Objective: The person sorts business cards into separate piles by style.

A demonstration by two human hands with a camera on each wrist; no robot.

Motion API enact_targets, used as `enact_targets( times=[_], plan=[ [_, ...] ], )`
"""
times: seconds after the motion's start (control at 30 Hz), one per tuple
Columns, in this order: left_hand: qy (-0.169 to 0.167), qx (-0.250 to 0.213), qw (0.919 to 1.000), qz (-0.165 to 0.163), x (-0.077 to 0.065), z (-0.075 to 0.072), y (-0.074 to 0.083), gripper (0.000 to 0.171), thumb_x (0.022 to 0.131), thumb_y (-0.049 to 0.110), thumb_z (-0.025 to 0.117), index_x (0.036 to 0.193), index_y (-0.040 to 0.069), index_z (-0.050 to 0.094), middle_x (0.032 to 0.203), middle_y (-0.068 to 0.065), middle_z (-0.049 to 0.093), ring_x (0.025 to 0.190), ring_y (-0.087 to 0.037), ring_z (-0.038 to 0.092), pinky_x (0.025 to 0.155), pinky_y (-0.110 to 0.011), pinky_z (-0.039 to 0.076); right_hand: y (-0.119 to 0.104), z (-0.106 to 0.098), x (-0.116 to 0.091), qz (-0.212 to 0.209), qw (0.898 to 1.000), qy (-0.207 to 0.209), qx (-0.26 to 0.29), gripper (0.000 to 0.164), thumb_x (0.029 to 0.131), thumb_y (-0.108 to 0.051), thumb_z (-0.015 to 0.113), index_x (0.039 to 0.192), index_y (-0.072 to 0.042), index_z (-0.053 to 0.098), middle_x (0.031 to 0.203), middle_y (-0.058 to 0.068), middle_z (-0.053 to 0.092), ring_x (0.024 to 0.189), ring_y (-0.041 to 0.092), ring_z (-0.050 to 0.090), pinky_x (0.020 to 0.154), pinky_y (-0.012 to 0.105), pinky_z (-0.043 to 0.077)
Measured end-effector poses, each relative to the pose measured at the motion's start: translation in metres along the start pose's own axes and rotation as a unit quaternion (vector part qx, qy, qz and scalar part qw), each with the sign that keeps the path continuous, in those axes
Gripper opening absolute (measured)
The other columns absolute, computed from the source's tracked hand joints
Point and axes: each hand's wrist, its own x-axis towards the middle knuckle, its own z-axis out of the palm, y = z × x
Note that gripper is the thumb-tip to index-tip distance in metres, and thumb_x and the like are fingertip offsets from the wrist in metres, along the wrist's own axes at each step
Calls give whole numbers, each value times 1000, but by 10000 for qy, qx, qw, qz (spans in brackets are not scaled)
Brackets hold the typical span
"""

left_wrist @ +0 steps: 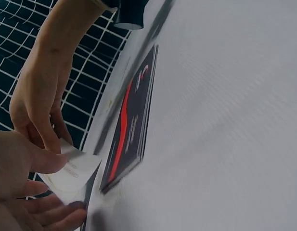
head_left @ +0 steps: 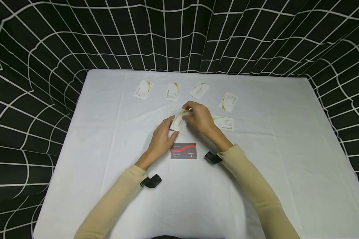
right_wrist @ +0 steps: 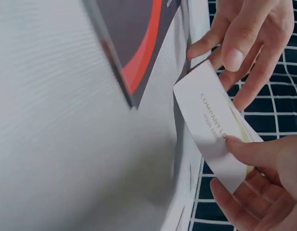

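Head view, from where I stand looking down: a person in tan sleeves (head_left: 116,202) works over a table spread with white cloth (head_left: 302,172), holding a white paper business card with a yellow-green curve (head_left: 179,124) near the table's middle. Right hand (head_left: 201,118): thumb and fingers pinched on that card near its far-right end, the thumb over the printed face. Left hand (head_left: 161,136): thumb and fingers apart around the card's other end; I cannot tell whether they press on it. The card's long axis slants from near-left to far-right, and its lettering runs along that length. In the right wrist view it tilts, its free short end pointing up and left, and another pale layer shows behind its long edge. Just nearer the person lies a dark grey stack of cards with a red wave (head_left: 183,157), its long edges running left to right; it sits close to the left thumb. Five similar white-and-green cards (head_left: 172,91) lie well apart from the stack: four in a loose row toward the table's far edge, one just beside the right wrist, close to that forearm. Wide cloth stretches left and right of them, out to the side edges. Black netted-pattern drapery with white lines (head_left: 179,38) rises behind.
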Motion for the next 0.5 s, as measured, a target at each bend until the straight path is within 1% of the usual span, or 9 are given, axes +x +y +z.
enact_targets(
  times=[0.07, 0.17, 0.27, 0.37, 0.43, 0.5],
  plan=[
    [11, -142, 9999, 32, 2, 2, 3, 56, 81, 10, 66, 131, 2, 42, 111, -15, 55, 89, -22, 56, 79, -34, 44, 3, -2, -6, 144, 9997, 158, 120, 20, 78, -9, 69, 97, -7, 62, 95, 5, 64, 78, 16, 57, 70, 30, 44],
    [10, -337, 9994, 50, 6, 5, 10, 53, 80, 7, 66, 129, 3, 46, 108, -14, 55, 77, -18, 55, 71, -29, 44, 9, -7, -17, 334, 9980, 440, 305, 19, 79, -13, 69, 95, -7, 62, 91, 5, 64, 72, 15, 57, 64, 28, 44],
    [16, -445, 9990, 81, 10, 9, 18, 50, 79, 4, 67, 126, 3, 50, 108, -13, 54, 74, -14, 55, 69, -25, 44, 16, -13, -28, 487, 9954, 708, 417, 21, 78, -16, 70, 95, -5, 63, 87, 5, 65, 67, 15, 57, 59, 27, 44],
    [-68, -521, 9986, 116, 13, 13, 26, 47, 78, 1, 66, 123, 1, 53, 107, -12, 54, 74, -11, 53, 66, -23, 44, 21, -21, -37, 704, 9916, 949, 527, 21, 77, -17, 71, 92, -4, 64, 84, 6, 66, 66, 15, 60, 58, 27, 45],
    [-148, -529, 9984, 130, 14, 16, 31, 44, 78, 0, 66, 121, 1, 55, 105, -11, 53, 73, -11, 52, 65, -22, 44, 24, -26, -44, 881, 9884, 1090, 587, 20, 77, -18, 71, 89, -3, 64, 81, 6, 66, 66, 15, 61, 58, 27, 46],
    [-217, -526, 9983, 115, 14, 20, 36, 41, 79, 1, 66, 119, 1, 57, 102, -9, 54, 75, -12, 51, 65, -22, 43, 26, -32, -51, 1025, 9860, 1209, 512, 20, 78, -21, 71, 86, -3, 64, 76, 6, 65, 63, 15, 60, 56, 27, 46]
  ],
)
